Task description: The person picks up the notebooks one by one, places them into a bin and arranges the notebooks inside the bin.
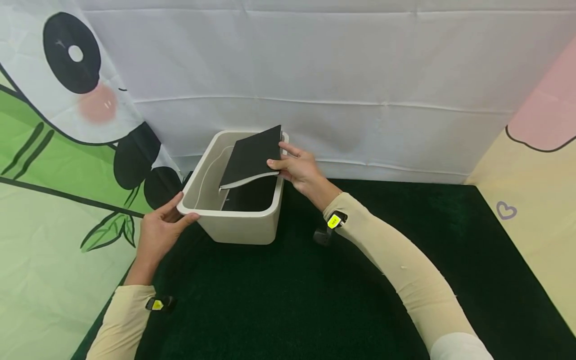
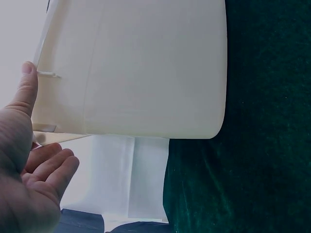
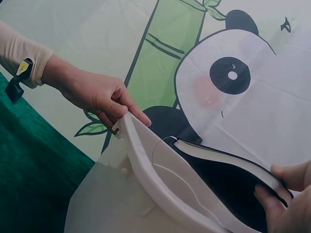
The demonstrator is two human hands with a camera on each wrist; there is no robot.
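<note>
My right hand (image 1: 303, 170) pinches a black-covered notebook (image 1: 253, 154) by its right edge, thumb on the upper cover and fingers on the far side. The notebook slants within the mouth of a cream plastic bin (image 1: 238, 228), its white page edges bowed in the right wrist view. Lower in the bin lies another flat black item (image 1: 254, 194), partly hidden under the notebook. At the bin's near left corner, my left hand (image 1: 157, 232) grips the rim. The left wrist view has the left thumb (image 2: 26, 87) along the rim and the other fingers curled beside the corner.
The bin stands on a dark green cloth (image 1: 288, 300), close to a white fabric backdrop (image 1: 324, 60). A printed panda panel (image 1: 99, 120) rises at the left, a pink and yellow panel (image 1: 540, 190) at the right. A thin pale line (image 1: 203, 177) curves along the bin's inner wall.
</note>
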